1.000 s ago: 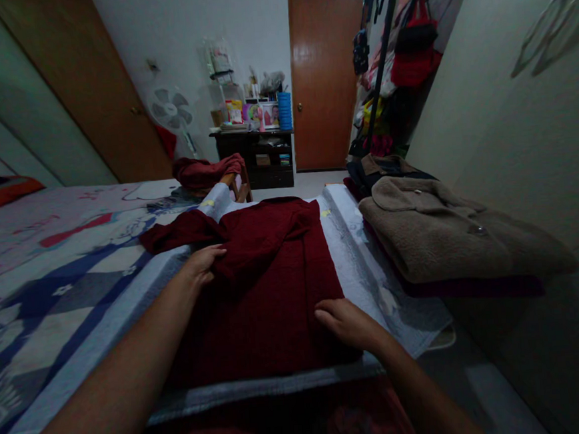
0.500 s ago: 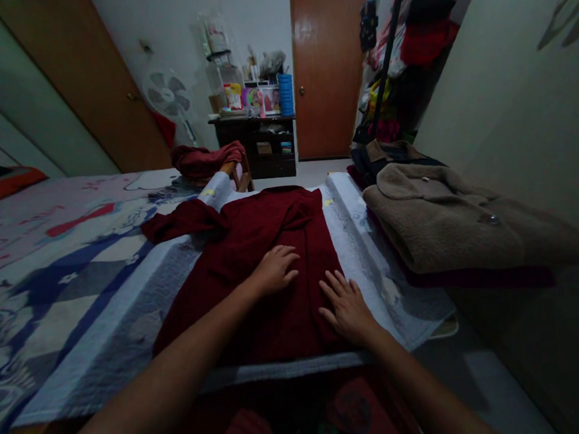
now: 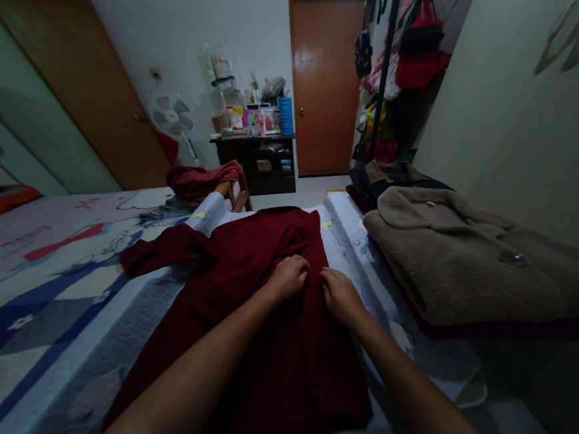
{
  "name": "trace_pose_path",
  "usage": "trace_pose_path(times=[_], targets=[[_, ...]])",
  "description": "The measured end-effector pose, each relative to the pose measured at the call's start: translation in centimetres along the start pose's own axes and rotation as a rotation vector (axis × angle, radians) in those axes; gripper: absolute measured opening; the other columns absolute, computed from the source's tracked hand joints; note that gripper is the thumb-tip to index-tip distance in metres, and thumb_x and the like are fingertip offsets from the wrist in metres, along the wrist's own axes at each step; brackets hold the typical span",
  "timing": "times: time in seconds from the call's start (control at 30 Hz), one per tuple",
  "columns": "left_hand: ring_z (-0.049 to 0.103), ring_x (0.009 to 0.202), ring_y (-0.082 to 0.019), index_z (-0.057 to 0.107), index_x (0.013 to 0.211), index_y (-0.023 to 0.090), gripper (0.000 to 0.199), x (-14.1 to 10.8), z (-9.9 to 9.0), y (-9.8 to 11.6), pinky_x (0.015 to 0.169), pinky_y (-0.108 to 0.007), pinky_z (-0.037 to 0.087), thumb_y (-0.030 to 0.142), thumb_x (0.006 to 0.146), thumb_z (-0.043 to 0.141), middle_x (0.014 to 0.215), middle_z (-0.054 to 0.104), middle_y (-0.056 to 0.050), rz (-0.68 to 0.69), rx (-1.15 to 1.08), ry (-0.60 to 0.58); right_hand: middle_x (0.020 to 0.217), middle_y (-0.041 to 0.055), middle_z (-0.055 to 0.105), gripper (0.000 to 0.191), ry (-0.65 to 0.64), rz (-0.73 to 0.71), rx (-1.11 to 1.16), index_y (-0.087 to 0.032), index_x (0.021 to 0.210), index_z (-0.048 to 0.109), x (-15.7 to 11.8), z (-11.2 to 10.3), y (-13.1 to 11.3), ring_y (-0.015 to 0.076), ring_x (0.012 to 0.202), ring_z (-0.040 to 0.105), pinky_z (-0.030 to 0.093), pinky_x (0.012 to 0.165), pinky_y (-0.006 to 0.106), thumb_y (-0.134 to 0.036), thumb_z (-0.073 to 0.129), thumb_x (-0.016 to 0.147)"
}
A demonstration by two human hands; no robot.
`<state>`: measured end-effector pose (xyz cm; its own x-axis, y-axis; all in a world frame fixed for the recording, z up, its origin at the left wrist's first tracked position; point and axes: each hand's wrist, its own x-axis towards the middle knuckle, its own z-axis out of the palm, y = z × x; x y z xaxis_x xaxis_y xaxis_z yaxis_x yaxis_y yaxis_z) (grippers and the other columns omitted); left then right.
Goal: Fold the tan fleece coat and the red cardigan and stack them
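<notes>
Dark red knitted garment [image 3: 257, 313] lay flat on pale quilted pad [image 3: 357, 252]. Left hand [image 3: 288, 277], right hand [image 3: 340, 294] pinched its right edge, 1 o'clock. Uneven pull risked skewing; sleeve sprawled at 10 o'clock.

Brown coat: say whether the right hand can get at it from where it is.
Probably yes: the right hand rests on the red garment, and nothing stands between it and the brown coat alongside.

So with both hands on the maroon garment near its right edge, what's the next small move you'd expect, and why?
Probably folding the spread sleeve in over the body. The left hand and right hand rest curled side by side on the maroon garment, whose right side already lies straight, while that sleeve sticks out left across the bed cover. Whether either hand pinches fabric is unclear.
</notes>
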<state>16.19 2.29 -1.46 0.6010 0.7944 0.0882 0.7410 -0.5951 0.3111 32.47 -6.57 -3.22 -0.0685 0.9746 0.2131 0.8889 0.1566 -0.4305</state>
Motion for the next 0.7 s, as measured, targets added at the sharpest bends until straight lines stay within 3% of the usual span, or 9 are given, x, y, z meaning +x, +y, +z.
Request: trace_pose_path(times=[0.1, 0.2, 0.27, 0.37, 0.47, 0.53, 0.6, 0.7], targets=[[0.040, 0.128, -0.034, 0.054, 0.123, 0.019, 0.045, 1.6, -1.0, -1.9, 0.104, -0.049, 0.031, 0.027, 0.080, 0.059, 0.138, 0.047, -0.017, -0.310, 0.198, 0.183, 0.149, 0.0161, 0.038, 0.047, -0.033, 0.029, -0.061, -0.010, 0.136, 0.046, 2.1, 1.3, 0.4, 0.0243, 0.138, 0.033, 0.028, 0.111, 0.040, -0.023, 0.046, 0.091], [0.048, 0.120, -0.040, 0.047, 0.130, 0.017, 0.061, 1.7, -1.4, -4.6, 0.096, -0.054, 0.037, 0.030, 0.073, 0.065, 0.131, 0.051, -0.022, -0.543, 0.233, 0.087, 0.145, 0.0172, 0.044, 0.046, -0.135, 0.032, -0.080, -0.012, 0.132, 0.051, 3.4, 1.8, 0.8, 0.0265, 0.135, 0.038, 0.031, 0.107, 0.040, -0.033, 0.050, 0.091], [0.059, 0.107, -0.036, 0.052, 0.123, 0.018, 0.047, 1.5, -1.7, -6.3, 0.087, -0.047, 0.044, 0.025, 0.077, 0.059, 0.118, 0.060, -0.020, -0.564, 0.182, 0.009, 0.126, 0.0155, 0.060, 0.034, -0.172, 0.041, -0.074, -0.015, 0.114, 0.063, 4.5, 1.7, 1.3, 0.0254, 0.121, 0.053, 0.039, 0.100, 0.037, -0.036, 0.049, 0.091], [0.064, 0.099, -0.029, 0.060, 0.113, 0.021, 0.034, 1.5, -2.7, -8.2, 0.084, -0.039, 0.046, 0.017, 0.081, 0.048, 0.108, 0.067, -0.015, -0.521, 0.131, 0.024, 0.099, 0.0112, 0.070, 0.030, -0.142, 0.098, -0.072, -0.017, 0.095, 0.067, 6.9, 1.3, 2.0, 0.0223, 0.100, 0.064, 0.044, 0.090, 0.033, -0.031, 0.042, 0.094], [0.064, 0.102, -0.024, 0.065, 0.105, 0.022, 0.030, 1.8, -4.5, -9.6, 0.085, -0.032, 0.045, 0.017, 0.083, 0.045, 0.109, 0.069, -0.009, -0.448, 0.053, 0.069, 0.119, 0.0133, 0.064, 0.034, -0.078, 0.106, -0.074, -0.014, 0.115, 0.061, 10.4, 1.5, 2.3, 0.0209, 0.114, 0.057, 0.040, 0.097, 0.032, -0.024, 0.036, 0.095], [0.064, 0.100, -0.021, 0.067, 0.099, 0.020, 0.028, 2.0, -5.6, -10.5, 0.084, -0.028, 0.045, 0.022, 0.086, 0.042, 0.108, 0.070, -0.007, -0.419, -0.016, 0.101, 0.140, 0.0156, 0.049, 0.041, -0.033, 0.106, -0.073, -0.011, 0.132, 0.049, 12.8, 2.2, 2.3, 0.0209, 0.130, 0.044, 0.033, 0.105, 0.033, -0.024, 0.037, 0.095], [0.065, 0.097, -0.021, 0.068, 0.095, 0.018, 0.032, 2.0, -6.2, -11.4, 0.082, -0.026, 0.046, 0.028, 0.088, 0.039, 0.105, 0.071, -0.007, -0.449, -0.088, 0.131, 0.151, 0.0163, 0.034, 0.049, -0.005, 0.125, -0.069, -0.008, 0.141, 0.039, 14.9, 3.2, 2.2, 0.0224, 0.139, 0.030, 0.027, 0.110, 0.036, -0.027, 0.038, 0.095], [0.066, 0.094, -0.022, 0.068, 0.089, 0.016, 0.034, 1.7, -5.8, -13.0, 0.081, -0.026, 0.047, 0.031, 0.089, 0.037, 0.100, 0.072, -0.009, -0.532, -0.133, 0.143, 0.155, 0.0148, 0.026, 0.056, -0.050, 0.143, -0.065, -0.009, 0.145, 0.033, 17.0, 4.7, 2.0, 0.0257, 0.143, 0.021, 0.023, 0.112, 0.042, -0.037, 0.037, 0.097]])
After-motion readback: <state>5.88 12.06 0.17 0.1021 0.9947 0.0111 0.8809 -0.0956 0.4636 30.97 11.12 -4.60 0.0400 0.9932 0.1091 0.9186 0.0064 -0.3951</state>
